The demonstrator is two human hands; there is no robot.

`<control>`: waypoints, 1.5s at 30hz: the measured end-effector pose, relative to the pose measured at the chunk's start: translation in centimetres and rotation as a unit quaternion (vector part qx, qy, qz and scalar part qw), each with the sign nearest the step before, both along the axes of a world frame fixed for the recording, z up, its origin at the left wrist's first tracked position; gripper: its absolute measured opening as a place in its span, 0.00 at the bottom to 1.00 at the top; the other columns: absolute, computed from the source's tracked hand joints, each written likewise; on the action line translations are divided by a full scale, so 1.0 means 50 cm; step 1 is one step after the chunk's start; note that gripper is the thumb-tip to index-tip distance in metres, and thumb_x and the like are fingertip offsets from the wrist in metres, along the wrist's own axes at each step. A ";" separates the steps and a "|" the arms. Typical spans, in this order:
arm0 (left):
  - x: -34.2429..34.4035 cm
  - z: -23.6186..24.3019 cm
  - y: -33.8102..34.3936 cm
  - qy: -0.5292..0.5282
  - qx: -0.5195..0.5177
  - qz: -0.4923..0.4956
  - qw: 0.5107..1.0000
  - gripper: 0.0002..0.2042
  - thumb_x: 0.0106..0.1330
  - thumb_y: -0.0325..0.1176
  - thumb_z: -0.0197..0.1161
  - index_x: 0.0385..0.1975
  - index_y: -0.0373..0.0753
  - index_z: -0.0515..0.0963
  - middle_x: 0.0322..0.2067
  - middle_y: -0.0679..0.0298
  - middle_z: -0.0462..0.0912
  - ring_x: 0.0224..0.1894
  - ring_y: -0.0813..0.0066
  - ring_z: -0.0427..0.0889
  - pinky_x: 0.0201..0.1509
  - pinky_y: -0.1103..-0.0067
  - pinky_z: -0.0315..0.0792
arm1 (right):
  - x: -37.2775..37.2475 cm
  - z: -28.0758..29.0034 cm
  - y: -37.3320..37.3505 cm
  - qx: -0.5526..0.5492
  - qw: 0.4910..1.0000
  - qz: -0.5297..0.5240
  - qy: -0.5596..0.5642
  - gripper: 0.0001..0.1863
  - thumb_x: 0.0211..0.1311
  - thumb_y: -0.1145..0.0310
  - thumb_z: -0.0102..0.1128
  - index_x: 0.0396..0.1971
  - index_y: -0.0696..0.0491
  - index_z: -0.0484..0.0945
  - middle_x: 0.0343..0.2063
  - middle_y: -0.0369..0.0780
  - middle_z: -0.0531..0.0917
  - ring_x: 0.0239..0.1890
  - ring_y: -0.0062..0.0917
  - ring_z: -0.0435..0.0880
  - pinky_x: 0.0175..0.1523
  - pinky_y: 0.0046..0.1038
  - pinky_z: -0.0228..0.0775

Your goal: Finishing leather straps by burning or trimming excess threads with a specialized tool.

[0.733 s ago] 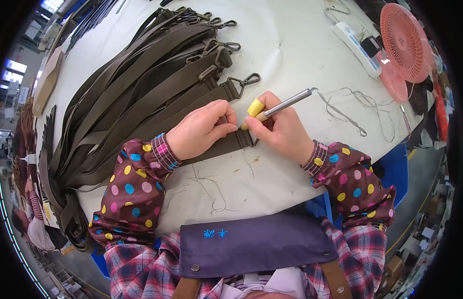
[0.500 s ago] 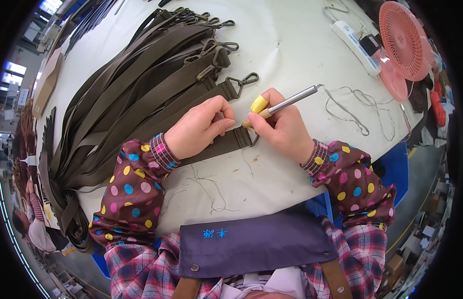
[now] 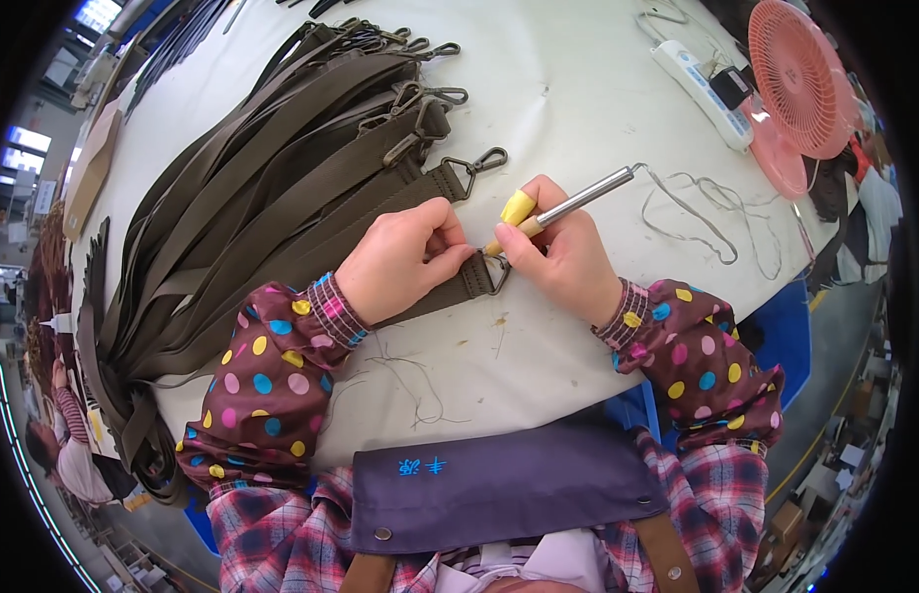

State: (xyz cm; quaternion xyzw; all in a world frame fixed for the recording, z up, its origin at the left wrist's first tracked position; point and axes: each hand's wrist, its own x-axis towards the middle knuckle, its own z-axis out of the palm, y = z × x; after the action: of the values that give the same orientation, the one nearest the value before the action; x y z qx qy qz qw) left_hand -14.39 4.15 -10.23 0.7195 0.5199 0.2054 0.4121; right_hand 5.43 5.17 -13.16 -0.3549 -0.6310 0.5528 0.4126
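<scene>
In my right hand is a pen-shaped corded tool like a soldering iron, with a steel tube and a tan grip. Its tip meets the end of a dark olive webbing strap that carries a metal ring. A yellow finger cover sits on that hand's index finger. My left hand lies over the strap, thumb and fingers pinched at its end, close to the tool's tip. What lies in the pinch is too small to make out.
A pile of olive straps with metal clips spreads over the table's left. Far right stand a white power strip and a pink fan. The tool's cord trails rightward. Loose threads lie near me; a blue bin stands below the table edge.
My left hand has moved slightly right, and its fingertips are now closed right by the tool's tip. The right hand and tool have barely shifted.
</scene>
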 end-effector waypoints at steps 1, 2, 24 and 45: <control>-0.004 -0.002 -0.001 0.001 0.000 0.002 1.000 0.07 0.59 0.26 0.63 0.28 0.34 0.71 0.20 0.66 0.77 0.24 0.84 0.75 0.27 0.85 0.70 | -0.001 0.001 0.000 0.008 1.000 0.008 -0.024 0.09 0.60 0.71 0.57 0.32 0.56 0.66 0.21 0.35 0.78 0.20 0.11 0.73 0.25 0.16 0.64; -0.009 -0.008 -0.001 -0.025 -0.012 0.012 1.000 0.08 0.58 0.27 0.63 0.27 0.34 0.70 0.20 0.63 0.78 0.23 0.79 0.78 0.27 0.83 0.71 | -0.003 0.000 -0.001 0.008 1.000 0.009 -0.023 0.09 0.60 0.71 0.57 0.32 0.56 0.66 0.21 0.35 0.78 0.20 0.11 0.73 0.25 0.16 0.64; -0.013 -0.023 0.004 -0.130 -0.118 0.042 0.984 0.09 0.62 0.28 0.60 0.29 0.34 0.66 0.24 0.66 0.79 0.23 0.85 0.75 0.25 0.85 0.71 | -0.004 -0.001 0.001 0.022 0.996 0.016 -0.084 0.10 0.59 0.70 0.58 0.32 0.56 0.66 0.17 0.37 0.76 0.18 0.18 0.75 0.24 0.20 0.65; -0.016 -0.020 0.007 -0.176 -0.184 0.043 0.966 0.08 0.65 0.29 0.59 0.31 0.37 0.66 0.28 0.68 0.78 0.29 0.87 0.76 0.29 0.88 0.71 | -0.001 0.000 0.002 0.014 0.997 0.014 -0.070 0.11 0.59 0.69 0.58 0.32 0.56 0.66 0.17 0.36 0.77 0.18 0.16 0.75 0.24 0.20 0.65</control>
State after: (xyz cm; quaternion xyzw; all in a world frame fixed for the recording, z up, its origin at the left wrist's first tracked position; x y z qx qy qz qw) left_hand -15.19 4.50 -11.23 0.5608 0.4983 0.2467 0.6134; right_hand 5.38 5.29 -13.16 -0.3785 -0.6708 0.5236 0.3642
